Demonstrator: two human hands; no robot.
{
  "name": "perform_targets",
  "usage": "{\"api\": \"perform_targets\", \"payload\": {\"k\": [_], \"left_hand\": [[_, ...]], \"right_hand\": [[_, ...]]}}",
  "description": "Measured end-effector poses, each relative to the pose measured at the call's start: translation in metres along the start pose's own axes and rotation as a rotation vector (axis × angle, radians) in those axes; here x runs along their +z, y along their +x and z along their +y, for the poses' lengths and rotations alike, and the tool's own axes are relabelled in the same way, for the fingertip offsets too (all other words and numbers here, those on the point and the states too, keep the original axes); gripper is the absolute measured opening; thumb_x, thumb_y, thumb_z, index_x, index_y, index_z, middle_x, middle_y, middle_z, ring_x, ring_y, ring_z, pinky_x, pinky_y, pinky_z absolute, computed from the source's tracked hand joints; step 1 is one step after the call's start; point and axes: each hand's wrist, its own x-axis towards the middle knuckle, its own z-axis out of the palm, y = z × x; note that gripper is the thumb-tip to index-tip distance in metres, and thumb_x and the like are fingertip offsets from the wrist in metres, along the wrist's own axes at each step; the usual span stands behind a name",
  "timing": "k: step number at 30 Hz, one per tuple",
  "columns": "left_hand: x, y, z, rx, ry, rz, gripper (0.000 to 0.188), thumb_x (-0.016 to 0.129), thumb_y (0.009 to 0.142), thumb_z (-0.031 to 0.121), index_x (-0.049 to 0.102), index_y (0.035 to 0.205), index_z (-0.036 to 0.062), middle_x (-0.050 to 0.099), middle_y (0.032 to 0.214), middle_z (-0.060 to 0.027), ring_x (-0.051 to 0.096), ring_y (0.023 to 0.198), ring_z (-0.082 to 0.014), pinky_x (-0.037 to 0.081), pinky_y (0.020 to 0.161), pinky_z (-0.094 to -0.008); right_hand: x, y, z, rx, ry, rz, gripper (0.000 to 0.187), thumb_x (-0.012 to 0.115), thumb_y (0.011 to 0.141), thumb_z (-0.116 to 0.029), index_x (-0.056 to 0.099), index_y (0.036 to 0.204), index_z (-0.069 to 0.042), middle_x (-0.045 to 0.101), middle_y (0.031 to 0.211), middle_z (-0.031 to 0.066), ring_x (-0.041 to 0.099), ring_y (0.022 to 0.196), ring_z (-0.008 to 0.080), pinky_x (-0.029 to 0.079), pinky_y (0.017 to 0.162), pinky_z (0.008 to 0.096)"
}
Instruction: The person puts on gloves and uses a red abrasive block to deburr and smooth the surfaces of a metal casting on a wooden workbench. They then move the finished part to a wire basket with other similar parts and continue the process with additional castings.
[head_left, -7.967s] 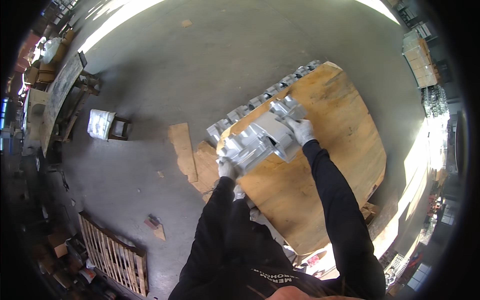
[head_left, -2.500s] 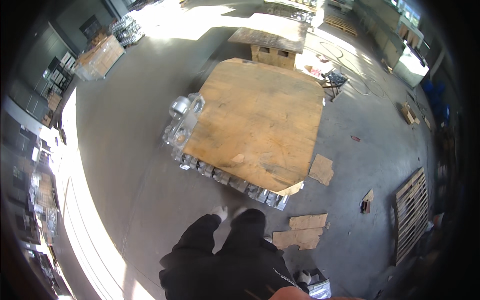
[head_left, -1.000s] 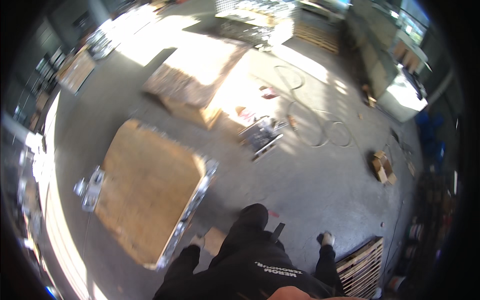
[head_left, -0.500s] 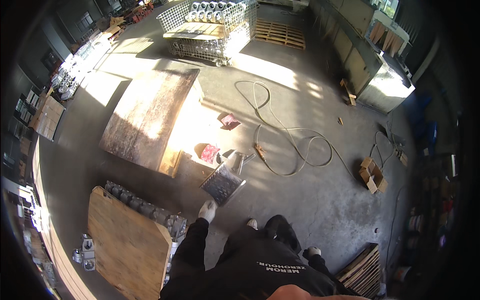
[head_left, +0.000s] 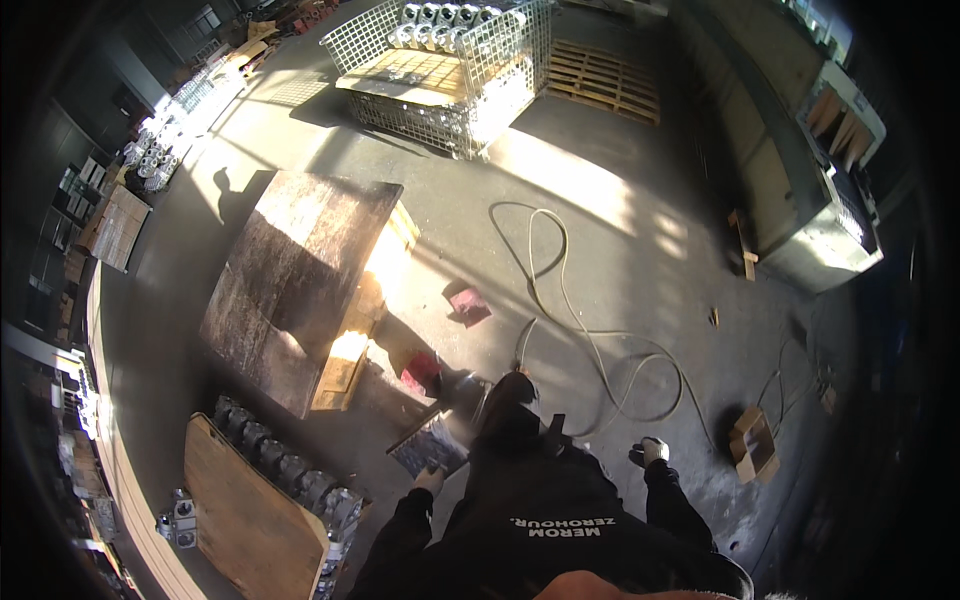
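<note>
My left hand (head_left: 430, 481), in a pale glove, is closed on the near edge of a dark patterned panel with a light metal frame (head_left: 428, 447); the frame has tube-like parts at its far end. Its exact kind is unclear, and my body hides part of it. Out to my right side hangs my right hand (head_left: 651, 452), also gloved, its fingers curled and nothing visible in them. Just beyond the framed panel lies a red piece of material (head_left: 421, 373), with a second reddish piece (head_left: 468, 306) farther off.
A large wooden board on a pallet (head_left: 300, 280) stands ahead left. Nearer, a wooden board (head_left: 250, 500) borders a row of metal castings (head_left: 285, 460). A hose (head_left: 590, 350) loops over the floor ahead right, near an open cardboard box (head_left: 752, 445). A wire cage cart (head_left: 430, 110) holds castings.
My body has moved forward, toward the framed panel and the hose. My left hand stays at the panel's edge; my right hand has swung forward and outward.
</note>
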Motion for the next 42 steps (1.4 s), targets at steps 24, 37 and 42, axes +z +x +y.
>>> {"api": "perform_targets", "payload": {"k": [24,37,42], "left_hand": [[-0.233,0.462,0.743,0.677,-0.611,0.215,0.029,0.059,0.102,0.030,0.064,0.111,0.0029,0.073,0.097,-0.0092,0.067,0.088,-0.0158,0.052,0.080,-0.0311],[-0.208,0.592,0.681,-0.284,-0.840,0.010,0.017,0.062,0.091,0.021,0.060,0.107,0.0156,0.064,0.084,-0.0120,0.063,0.063,-0.0270,0.050,0.048,-0.0469],[-0.226,0.683,0.794,-0.189,-0.892,0.123,0.026,0.055,0.092,0.028,0.061,0.098,0.0031,0.069,0.085,-0.0165,0.063,0.065,-0.0292,0.052,0.065,-0.0422]], "right_hand": [[0.508,0.149,-0.542,-0.034,-0.920,-0.128,0.022,0.061,0.093,-0.011,0.066,0.111,0.001,0.069,0.081,0.0134,0.066,0.065,0.0226,0.057,0.059,0.0346],[0.745,0.218,-0.777,-0.139,-0.920,-0.115,0.023,0.061,0.097,-0.019,0.069,0.109,-0.001,0.071,0.085,0.0107,0.066,0.072,0.0205,0.054,0.067,0.0318],[0.970,0.302,-0.914,-0.786,-0.544,-0.167,0.025,0.061,0.098,-0.023,0.070,0.109,-0.003,0.071,0.086,0.0097,0.066,0.074,0.0197,0.053,0.070,0.0307]]}}
